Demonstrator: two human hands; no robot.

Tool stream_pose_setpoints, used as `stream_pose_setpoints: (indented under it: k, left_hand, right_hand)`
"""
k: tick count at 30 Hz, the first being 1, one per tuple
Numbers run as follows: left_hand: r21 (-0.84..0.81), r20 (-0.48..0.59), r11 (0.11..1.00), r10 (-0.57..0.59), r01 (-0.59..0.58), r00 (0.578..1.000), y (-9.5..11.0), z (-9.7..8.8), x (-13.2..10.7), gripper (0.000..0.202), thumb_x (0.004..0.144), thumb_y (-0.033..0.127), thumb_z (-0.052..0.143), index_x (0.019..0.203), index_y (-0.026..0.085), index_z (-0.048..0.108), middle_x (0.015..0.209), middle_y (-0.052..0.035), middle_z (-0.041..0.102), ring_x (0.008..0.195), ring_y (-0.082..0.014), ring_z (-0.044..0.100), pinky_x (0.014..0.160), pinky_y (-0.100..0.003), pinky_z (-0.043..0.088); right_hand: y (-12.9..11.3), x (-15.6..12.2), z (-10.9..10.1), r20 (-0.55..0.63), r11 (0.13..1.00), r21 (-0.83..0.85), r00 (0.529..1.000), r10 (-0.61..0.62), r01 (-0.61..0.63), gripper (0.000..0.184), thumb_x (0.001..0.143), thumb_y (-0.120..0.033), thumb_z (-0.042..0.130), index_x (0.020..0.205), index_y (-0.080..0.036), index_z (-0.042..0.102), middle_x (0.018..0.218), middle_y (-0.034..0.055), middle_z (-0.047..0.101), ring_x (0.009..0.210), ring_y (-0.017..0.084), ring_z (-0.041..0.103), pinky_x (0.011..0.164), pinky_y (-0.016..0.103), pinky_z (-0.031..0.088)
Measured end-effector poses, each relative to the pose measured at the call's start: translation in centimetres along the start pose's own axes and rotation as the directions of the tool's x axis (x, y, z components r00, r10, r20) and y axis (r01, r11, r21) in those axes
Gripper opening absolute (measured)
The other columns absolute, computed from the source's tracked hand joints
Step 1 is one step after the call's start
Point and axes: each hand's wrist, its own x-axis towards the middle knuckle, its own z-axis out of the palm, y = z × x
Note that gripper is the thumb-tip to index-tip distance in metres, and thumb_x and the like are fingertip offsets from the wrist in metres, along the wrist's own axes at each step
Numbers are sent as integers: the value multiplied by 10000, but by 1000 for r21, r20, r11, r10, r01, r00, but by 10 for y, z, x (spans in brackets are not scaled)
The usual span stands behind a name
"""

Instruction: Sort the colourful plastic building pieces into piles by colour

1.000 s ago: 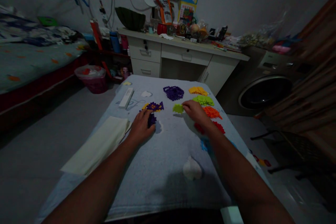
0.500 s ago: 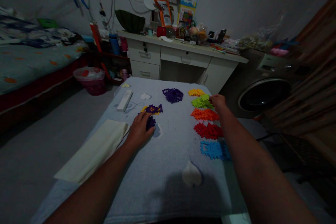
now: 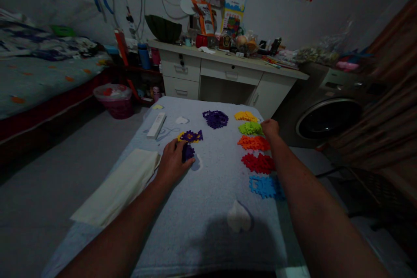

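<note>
My left hand [image 3: 174,160] lies on the cloth with fingers apart and thumb stretched out, beside and partly over a dark purple interlocking puzzle piece [image 3: 188,152]. Just beyond its fingertips is a small group of purple and yellow pieces [image 3: 191,136]. My right hand [image 3: 271,127] is closed at the right end of the green pile [image 3: 250,128]; what its fingers hold is hidden. Yellow pieces [image 3: 246,116] lie behind the green ones. Orange [image 3: 253,142], red [image 3: 258,163] and blue pieces [image 3: 262,186] lie in a column nearer me. A purple pile [image 3: 215,119] sits at the far middle.
A pale folded cloth or bag [image 3: 117,186] and a white oblong object [image 3: 157,125] lie on the left of the cloth-covered table [image 3: 208,234]. Behind stands a cluttered white desk [image 3: 231,71]. A washing machine [image 3: 325,108] is at right, a pink bin [image 3: 115,102] at left.
The green pile lies flatter, and more of the yellow pile shows behind it. My left fingers have drawn back slightly from the purple and yellow pieces. The view has shifted a little.
</note>
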Motion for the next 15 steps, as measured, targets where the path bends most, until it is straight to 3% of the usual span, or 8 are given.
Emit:
stream_pose_setpoints:
  k: [3, 5, 7, 9, 11, 13, 15]
  left_hand:
    - [-10, 3, 1000, 4, -4, 1000, 0, 0, 0, 660, 741, 385, 747, 1323, 218, 486, 1368, -146, 471, 1282, -371, 471, 1076, -542, 430]
    - [-23, 9, 1000, 1, -1, 1000, 1, 0, 0, 658, 746, 385, 745, 1326, 214, 485, 1371, -145, 469, 1283, -364, 472, 1083, -535, 425]
    - [-40, 16, 999, 1, -1, 1000, 1, 0, 0, 661, 747, 381, 745, 1329, 210, 484, 1370, -144, 471, 1285, -357, 472, 1091, -529, 419]
    - [-56, 15, 998, 3, -2, 1000, 1, 0, -1, 663, 743, 371, 749, 1331, 215, 484, 1366, -139, 476, 1287, -353, 471, 1093, -527, 415]
    - [-69, 11, 998, 3, -2, 1000, 1, 0, -1, 666, 742, 365, 750, 1335, 223, 483, 1364, -132, 478, 1288, -349, 471, 1091, -525, 415]
    - [-82, 13, 997, 7, -6, 1000, 2, 0, -2, 674, 737, 365, 755, 1338, 228, 482, 1362, -126, 480, 1283, -344, 476, 1086, -523, 417]
    - [-94, 17, 996, 11, -10, 1000, 2, -1, -2, 681, 730, 363, 762, 1336, 225, 484, 1354, -123, 487, 1274, -337, 482, 1086, -517, 415]
  right_hand:
    - [-24, -10, 5, 19, 998, 48, 999, -36, 35, 132, 732, -133, 569, 768, -150, 695, 790, 68, 706, 748, 178, 640, 730, 271, 493]
    - [-47, -24, 11, 70, 981, 143, 987, -145, 134, 148, 746, -151, 570, 815, -154, 701, 844, 57, 714, 791, 169, 637, 767, 268, 488]
    - [-73, -42, 21, 168, 937, 260, 944, -283, 234, 151, 751, -160, 569, 823, -159, 702, 830, 37, 709, 780, 162, 630, 763, 269, 488]
    - [-96, -65, 32, 297, 877, 360, 852, -431, 318, 154, 753, -158, 574, 833, -162, 705, 819, 23, 705, 760, 154, 626, 752, 268, 488]
    - [-116, -89, 46, 398, 814, 409, 723, -565, 412, 166, 767, -164, 591, 885, -169, 709, 855, 24, 712, 787, 160, 631, 779, 281, 488]
    - [-130, -112, 59, 428, 732, 416, 594, -681, 539, 247, 762, -144, 619, 993, -174, 703, 1019, 54, 715, 939, 183, 633, 895, 318, 471]
    - [-139, -131, 71, 437, 673, 384, 518, -736, 632, 387, 745, -93, 621, 1119, -180, 673, 1200, 87, 672, 1121, 211, 585, 1012, 367, 414]
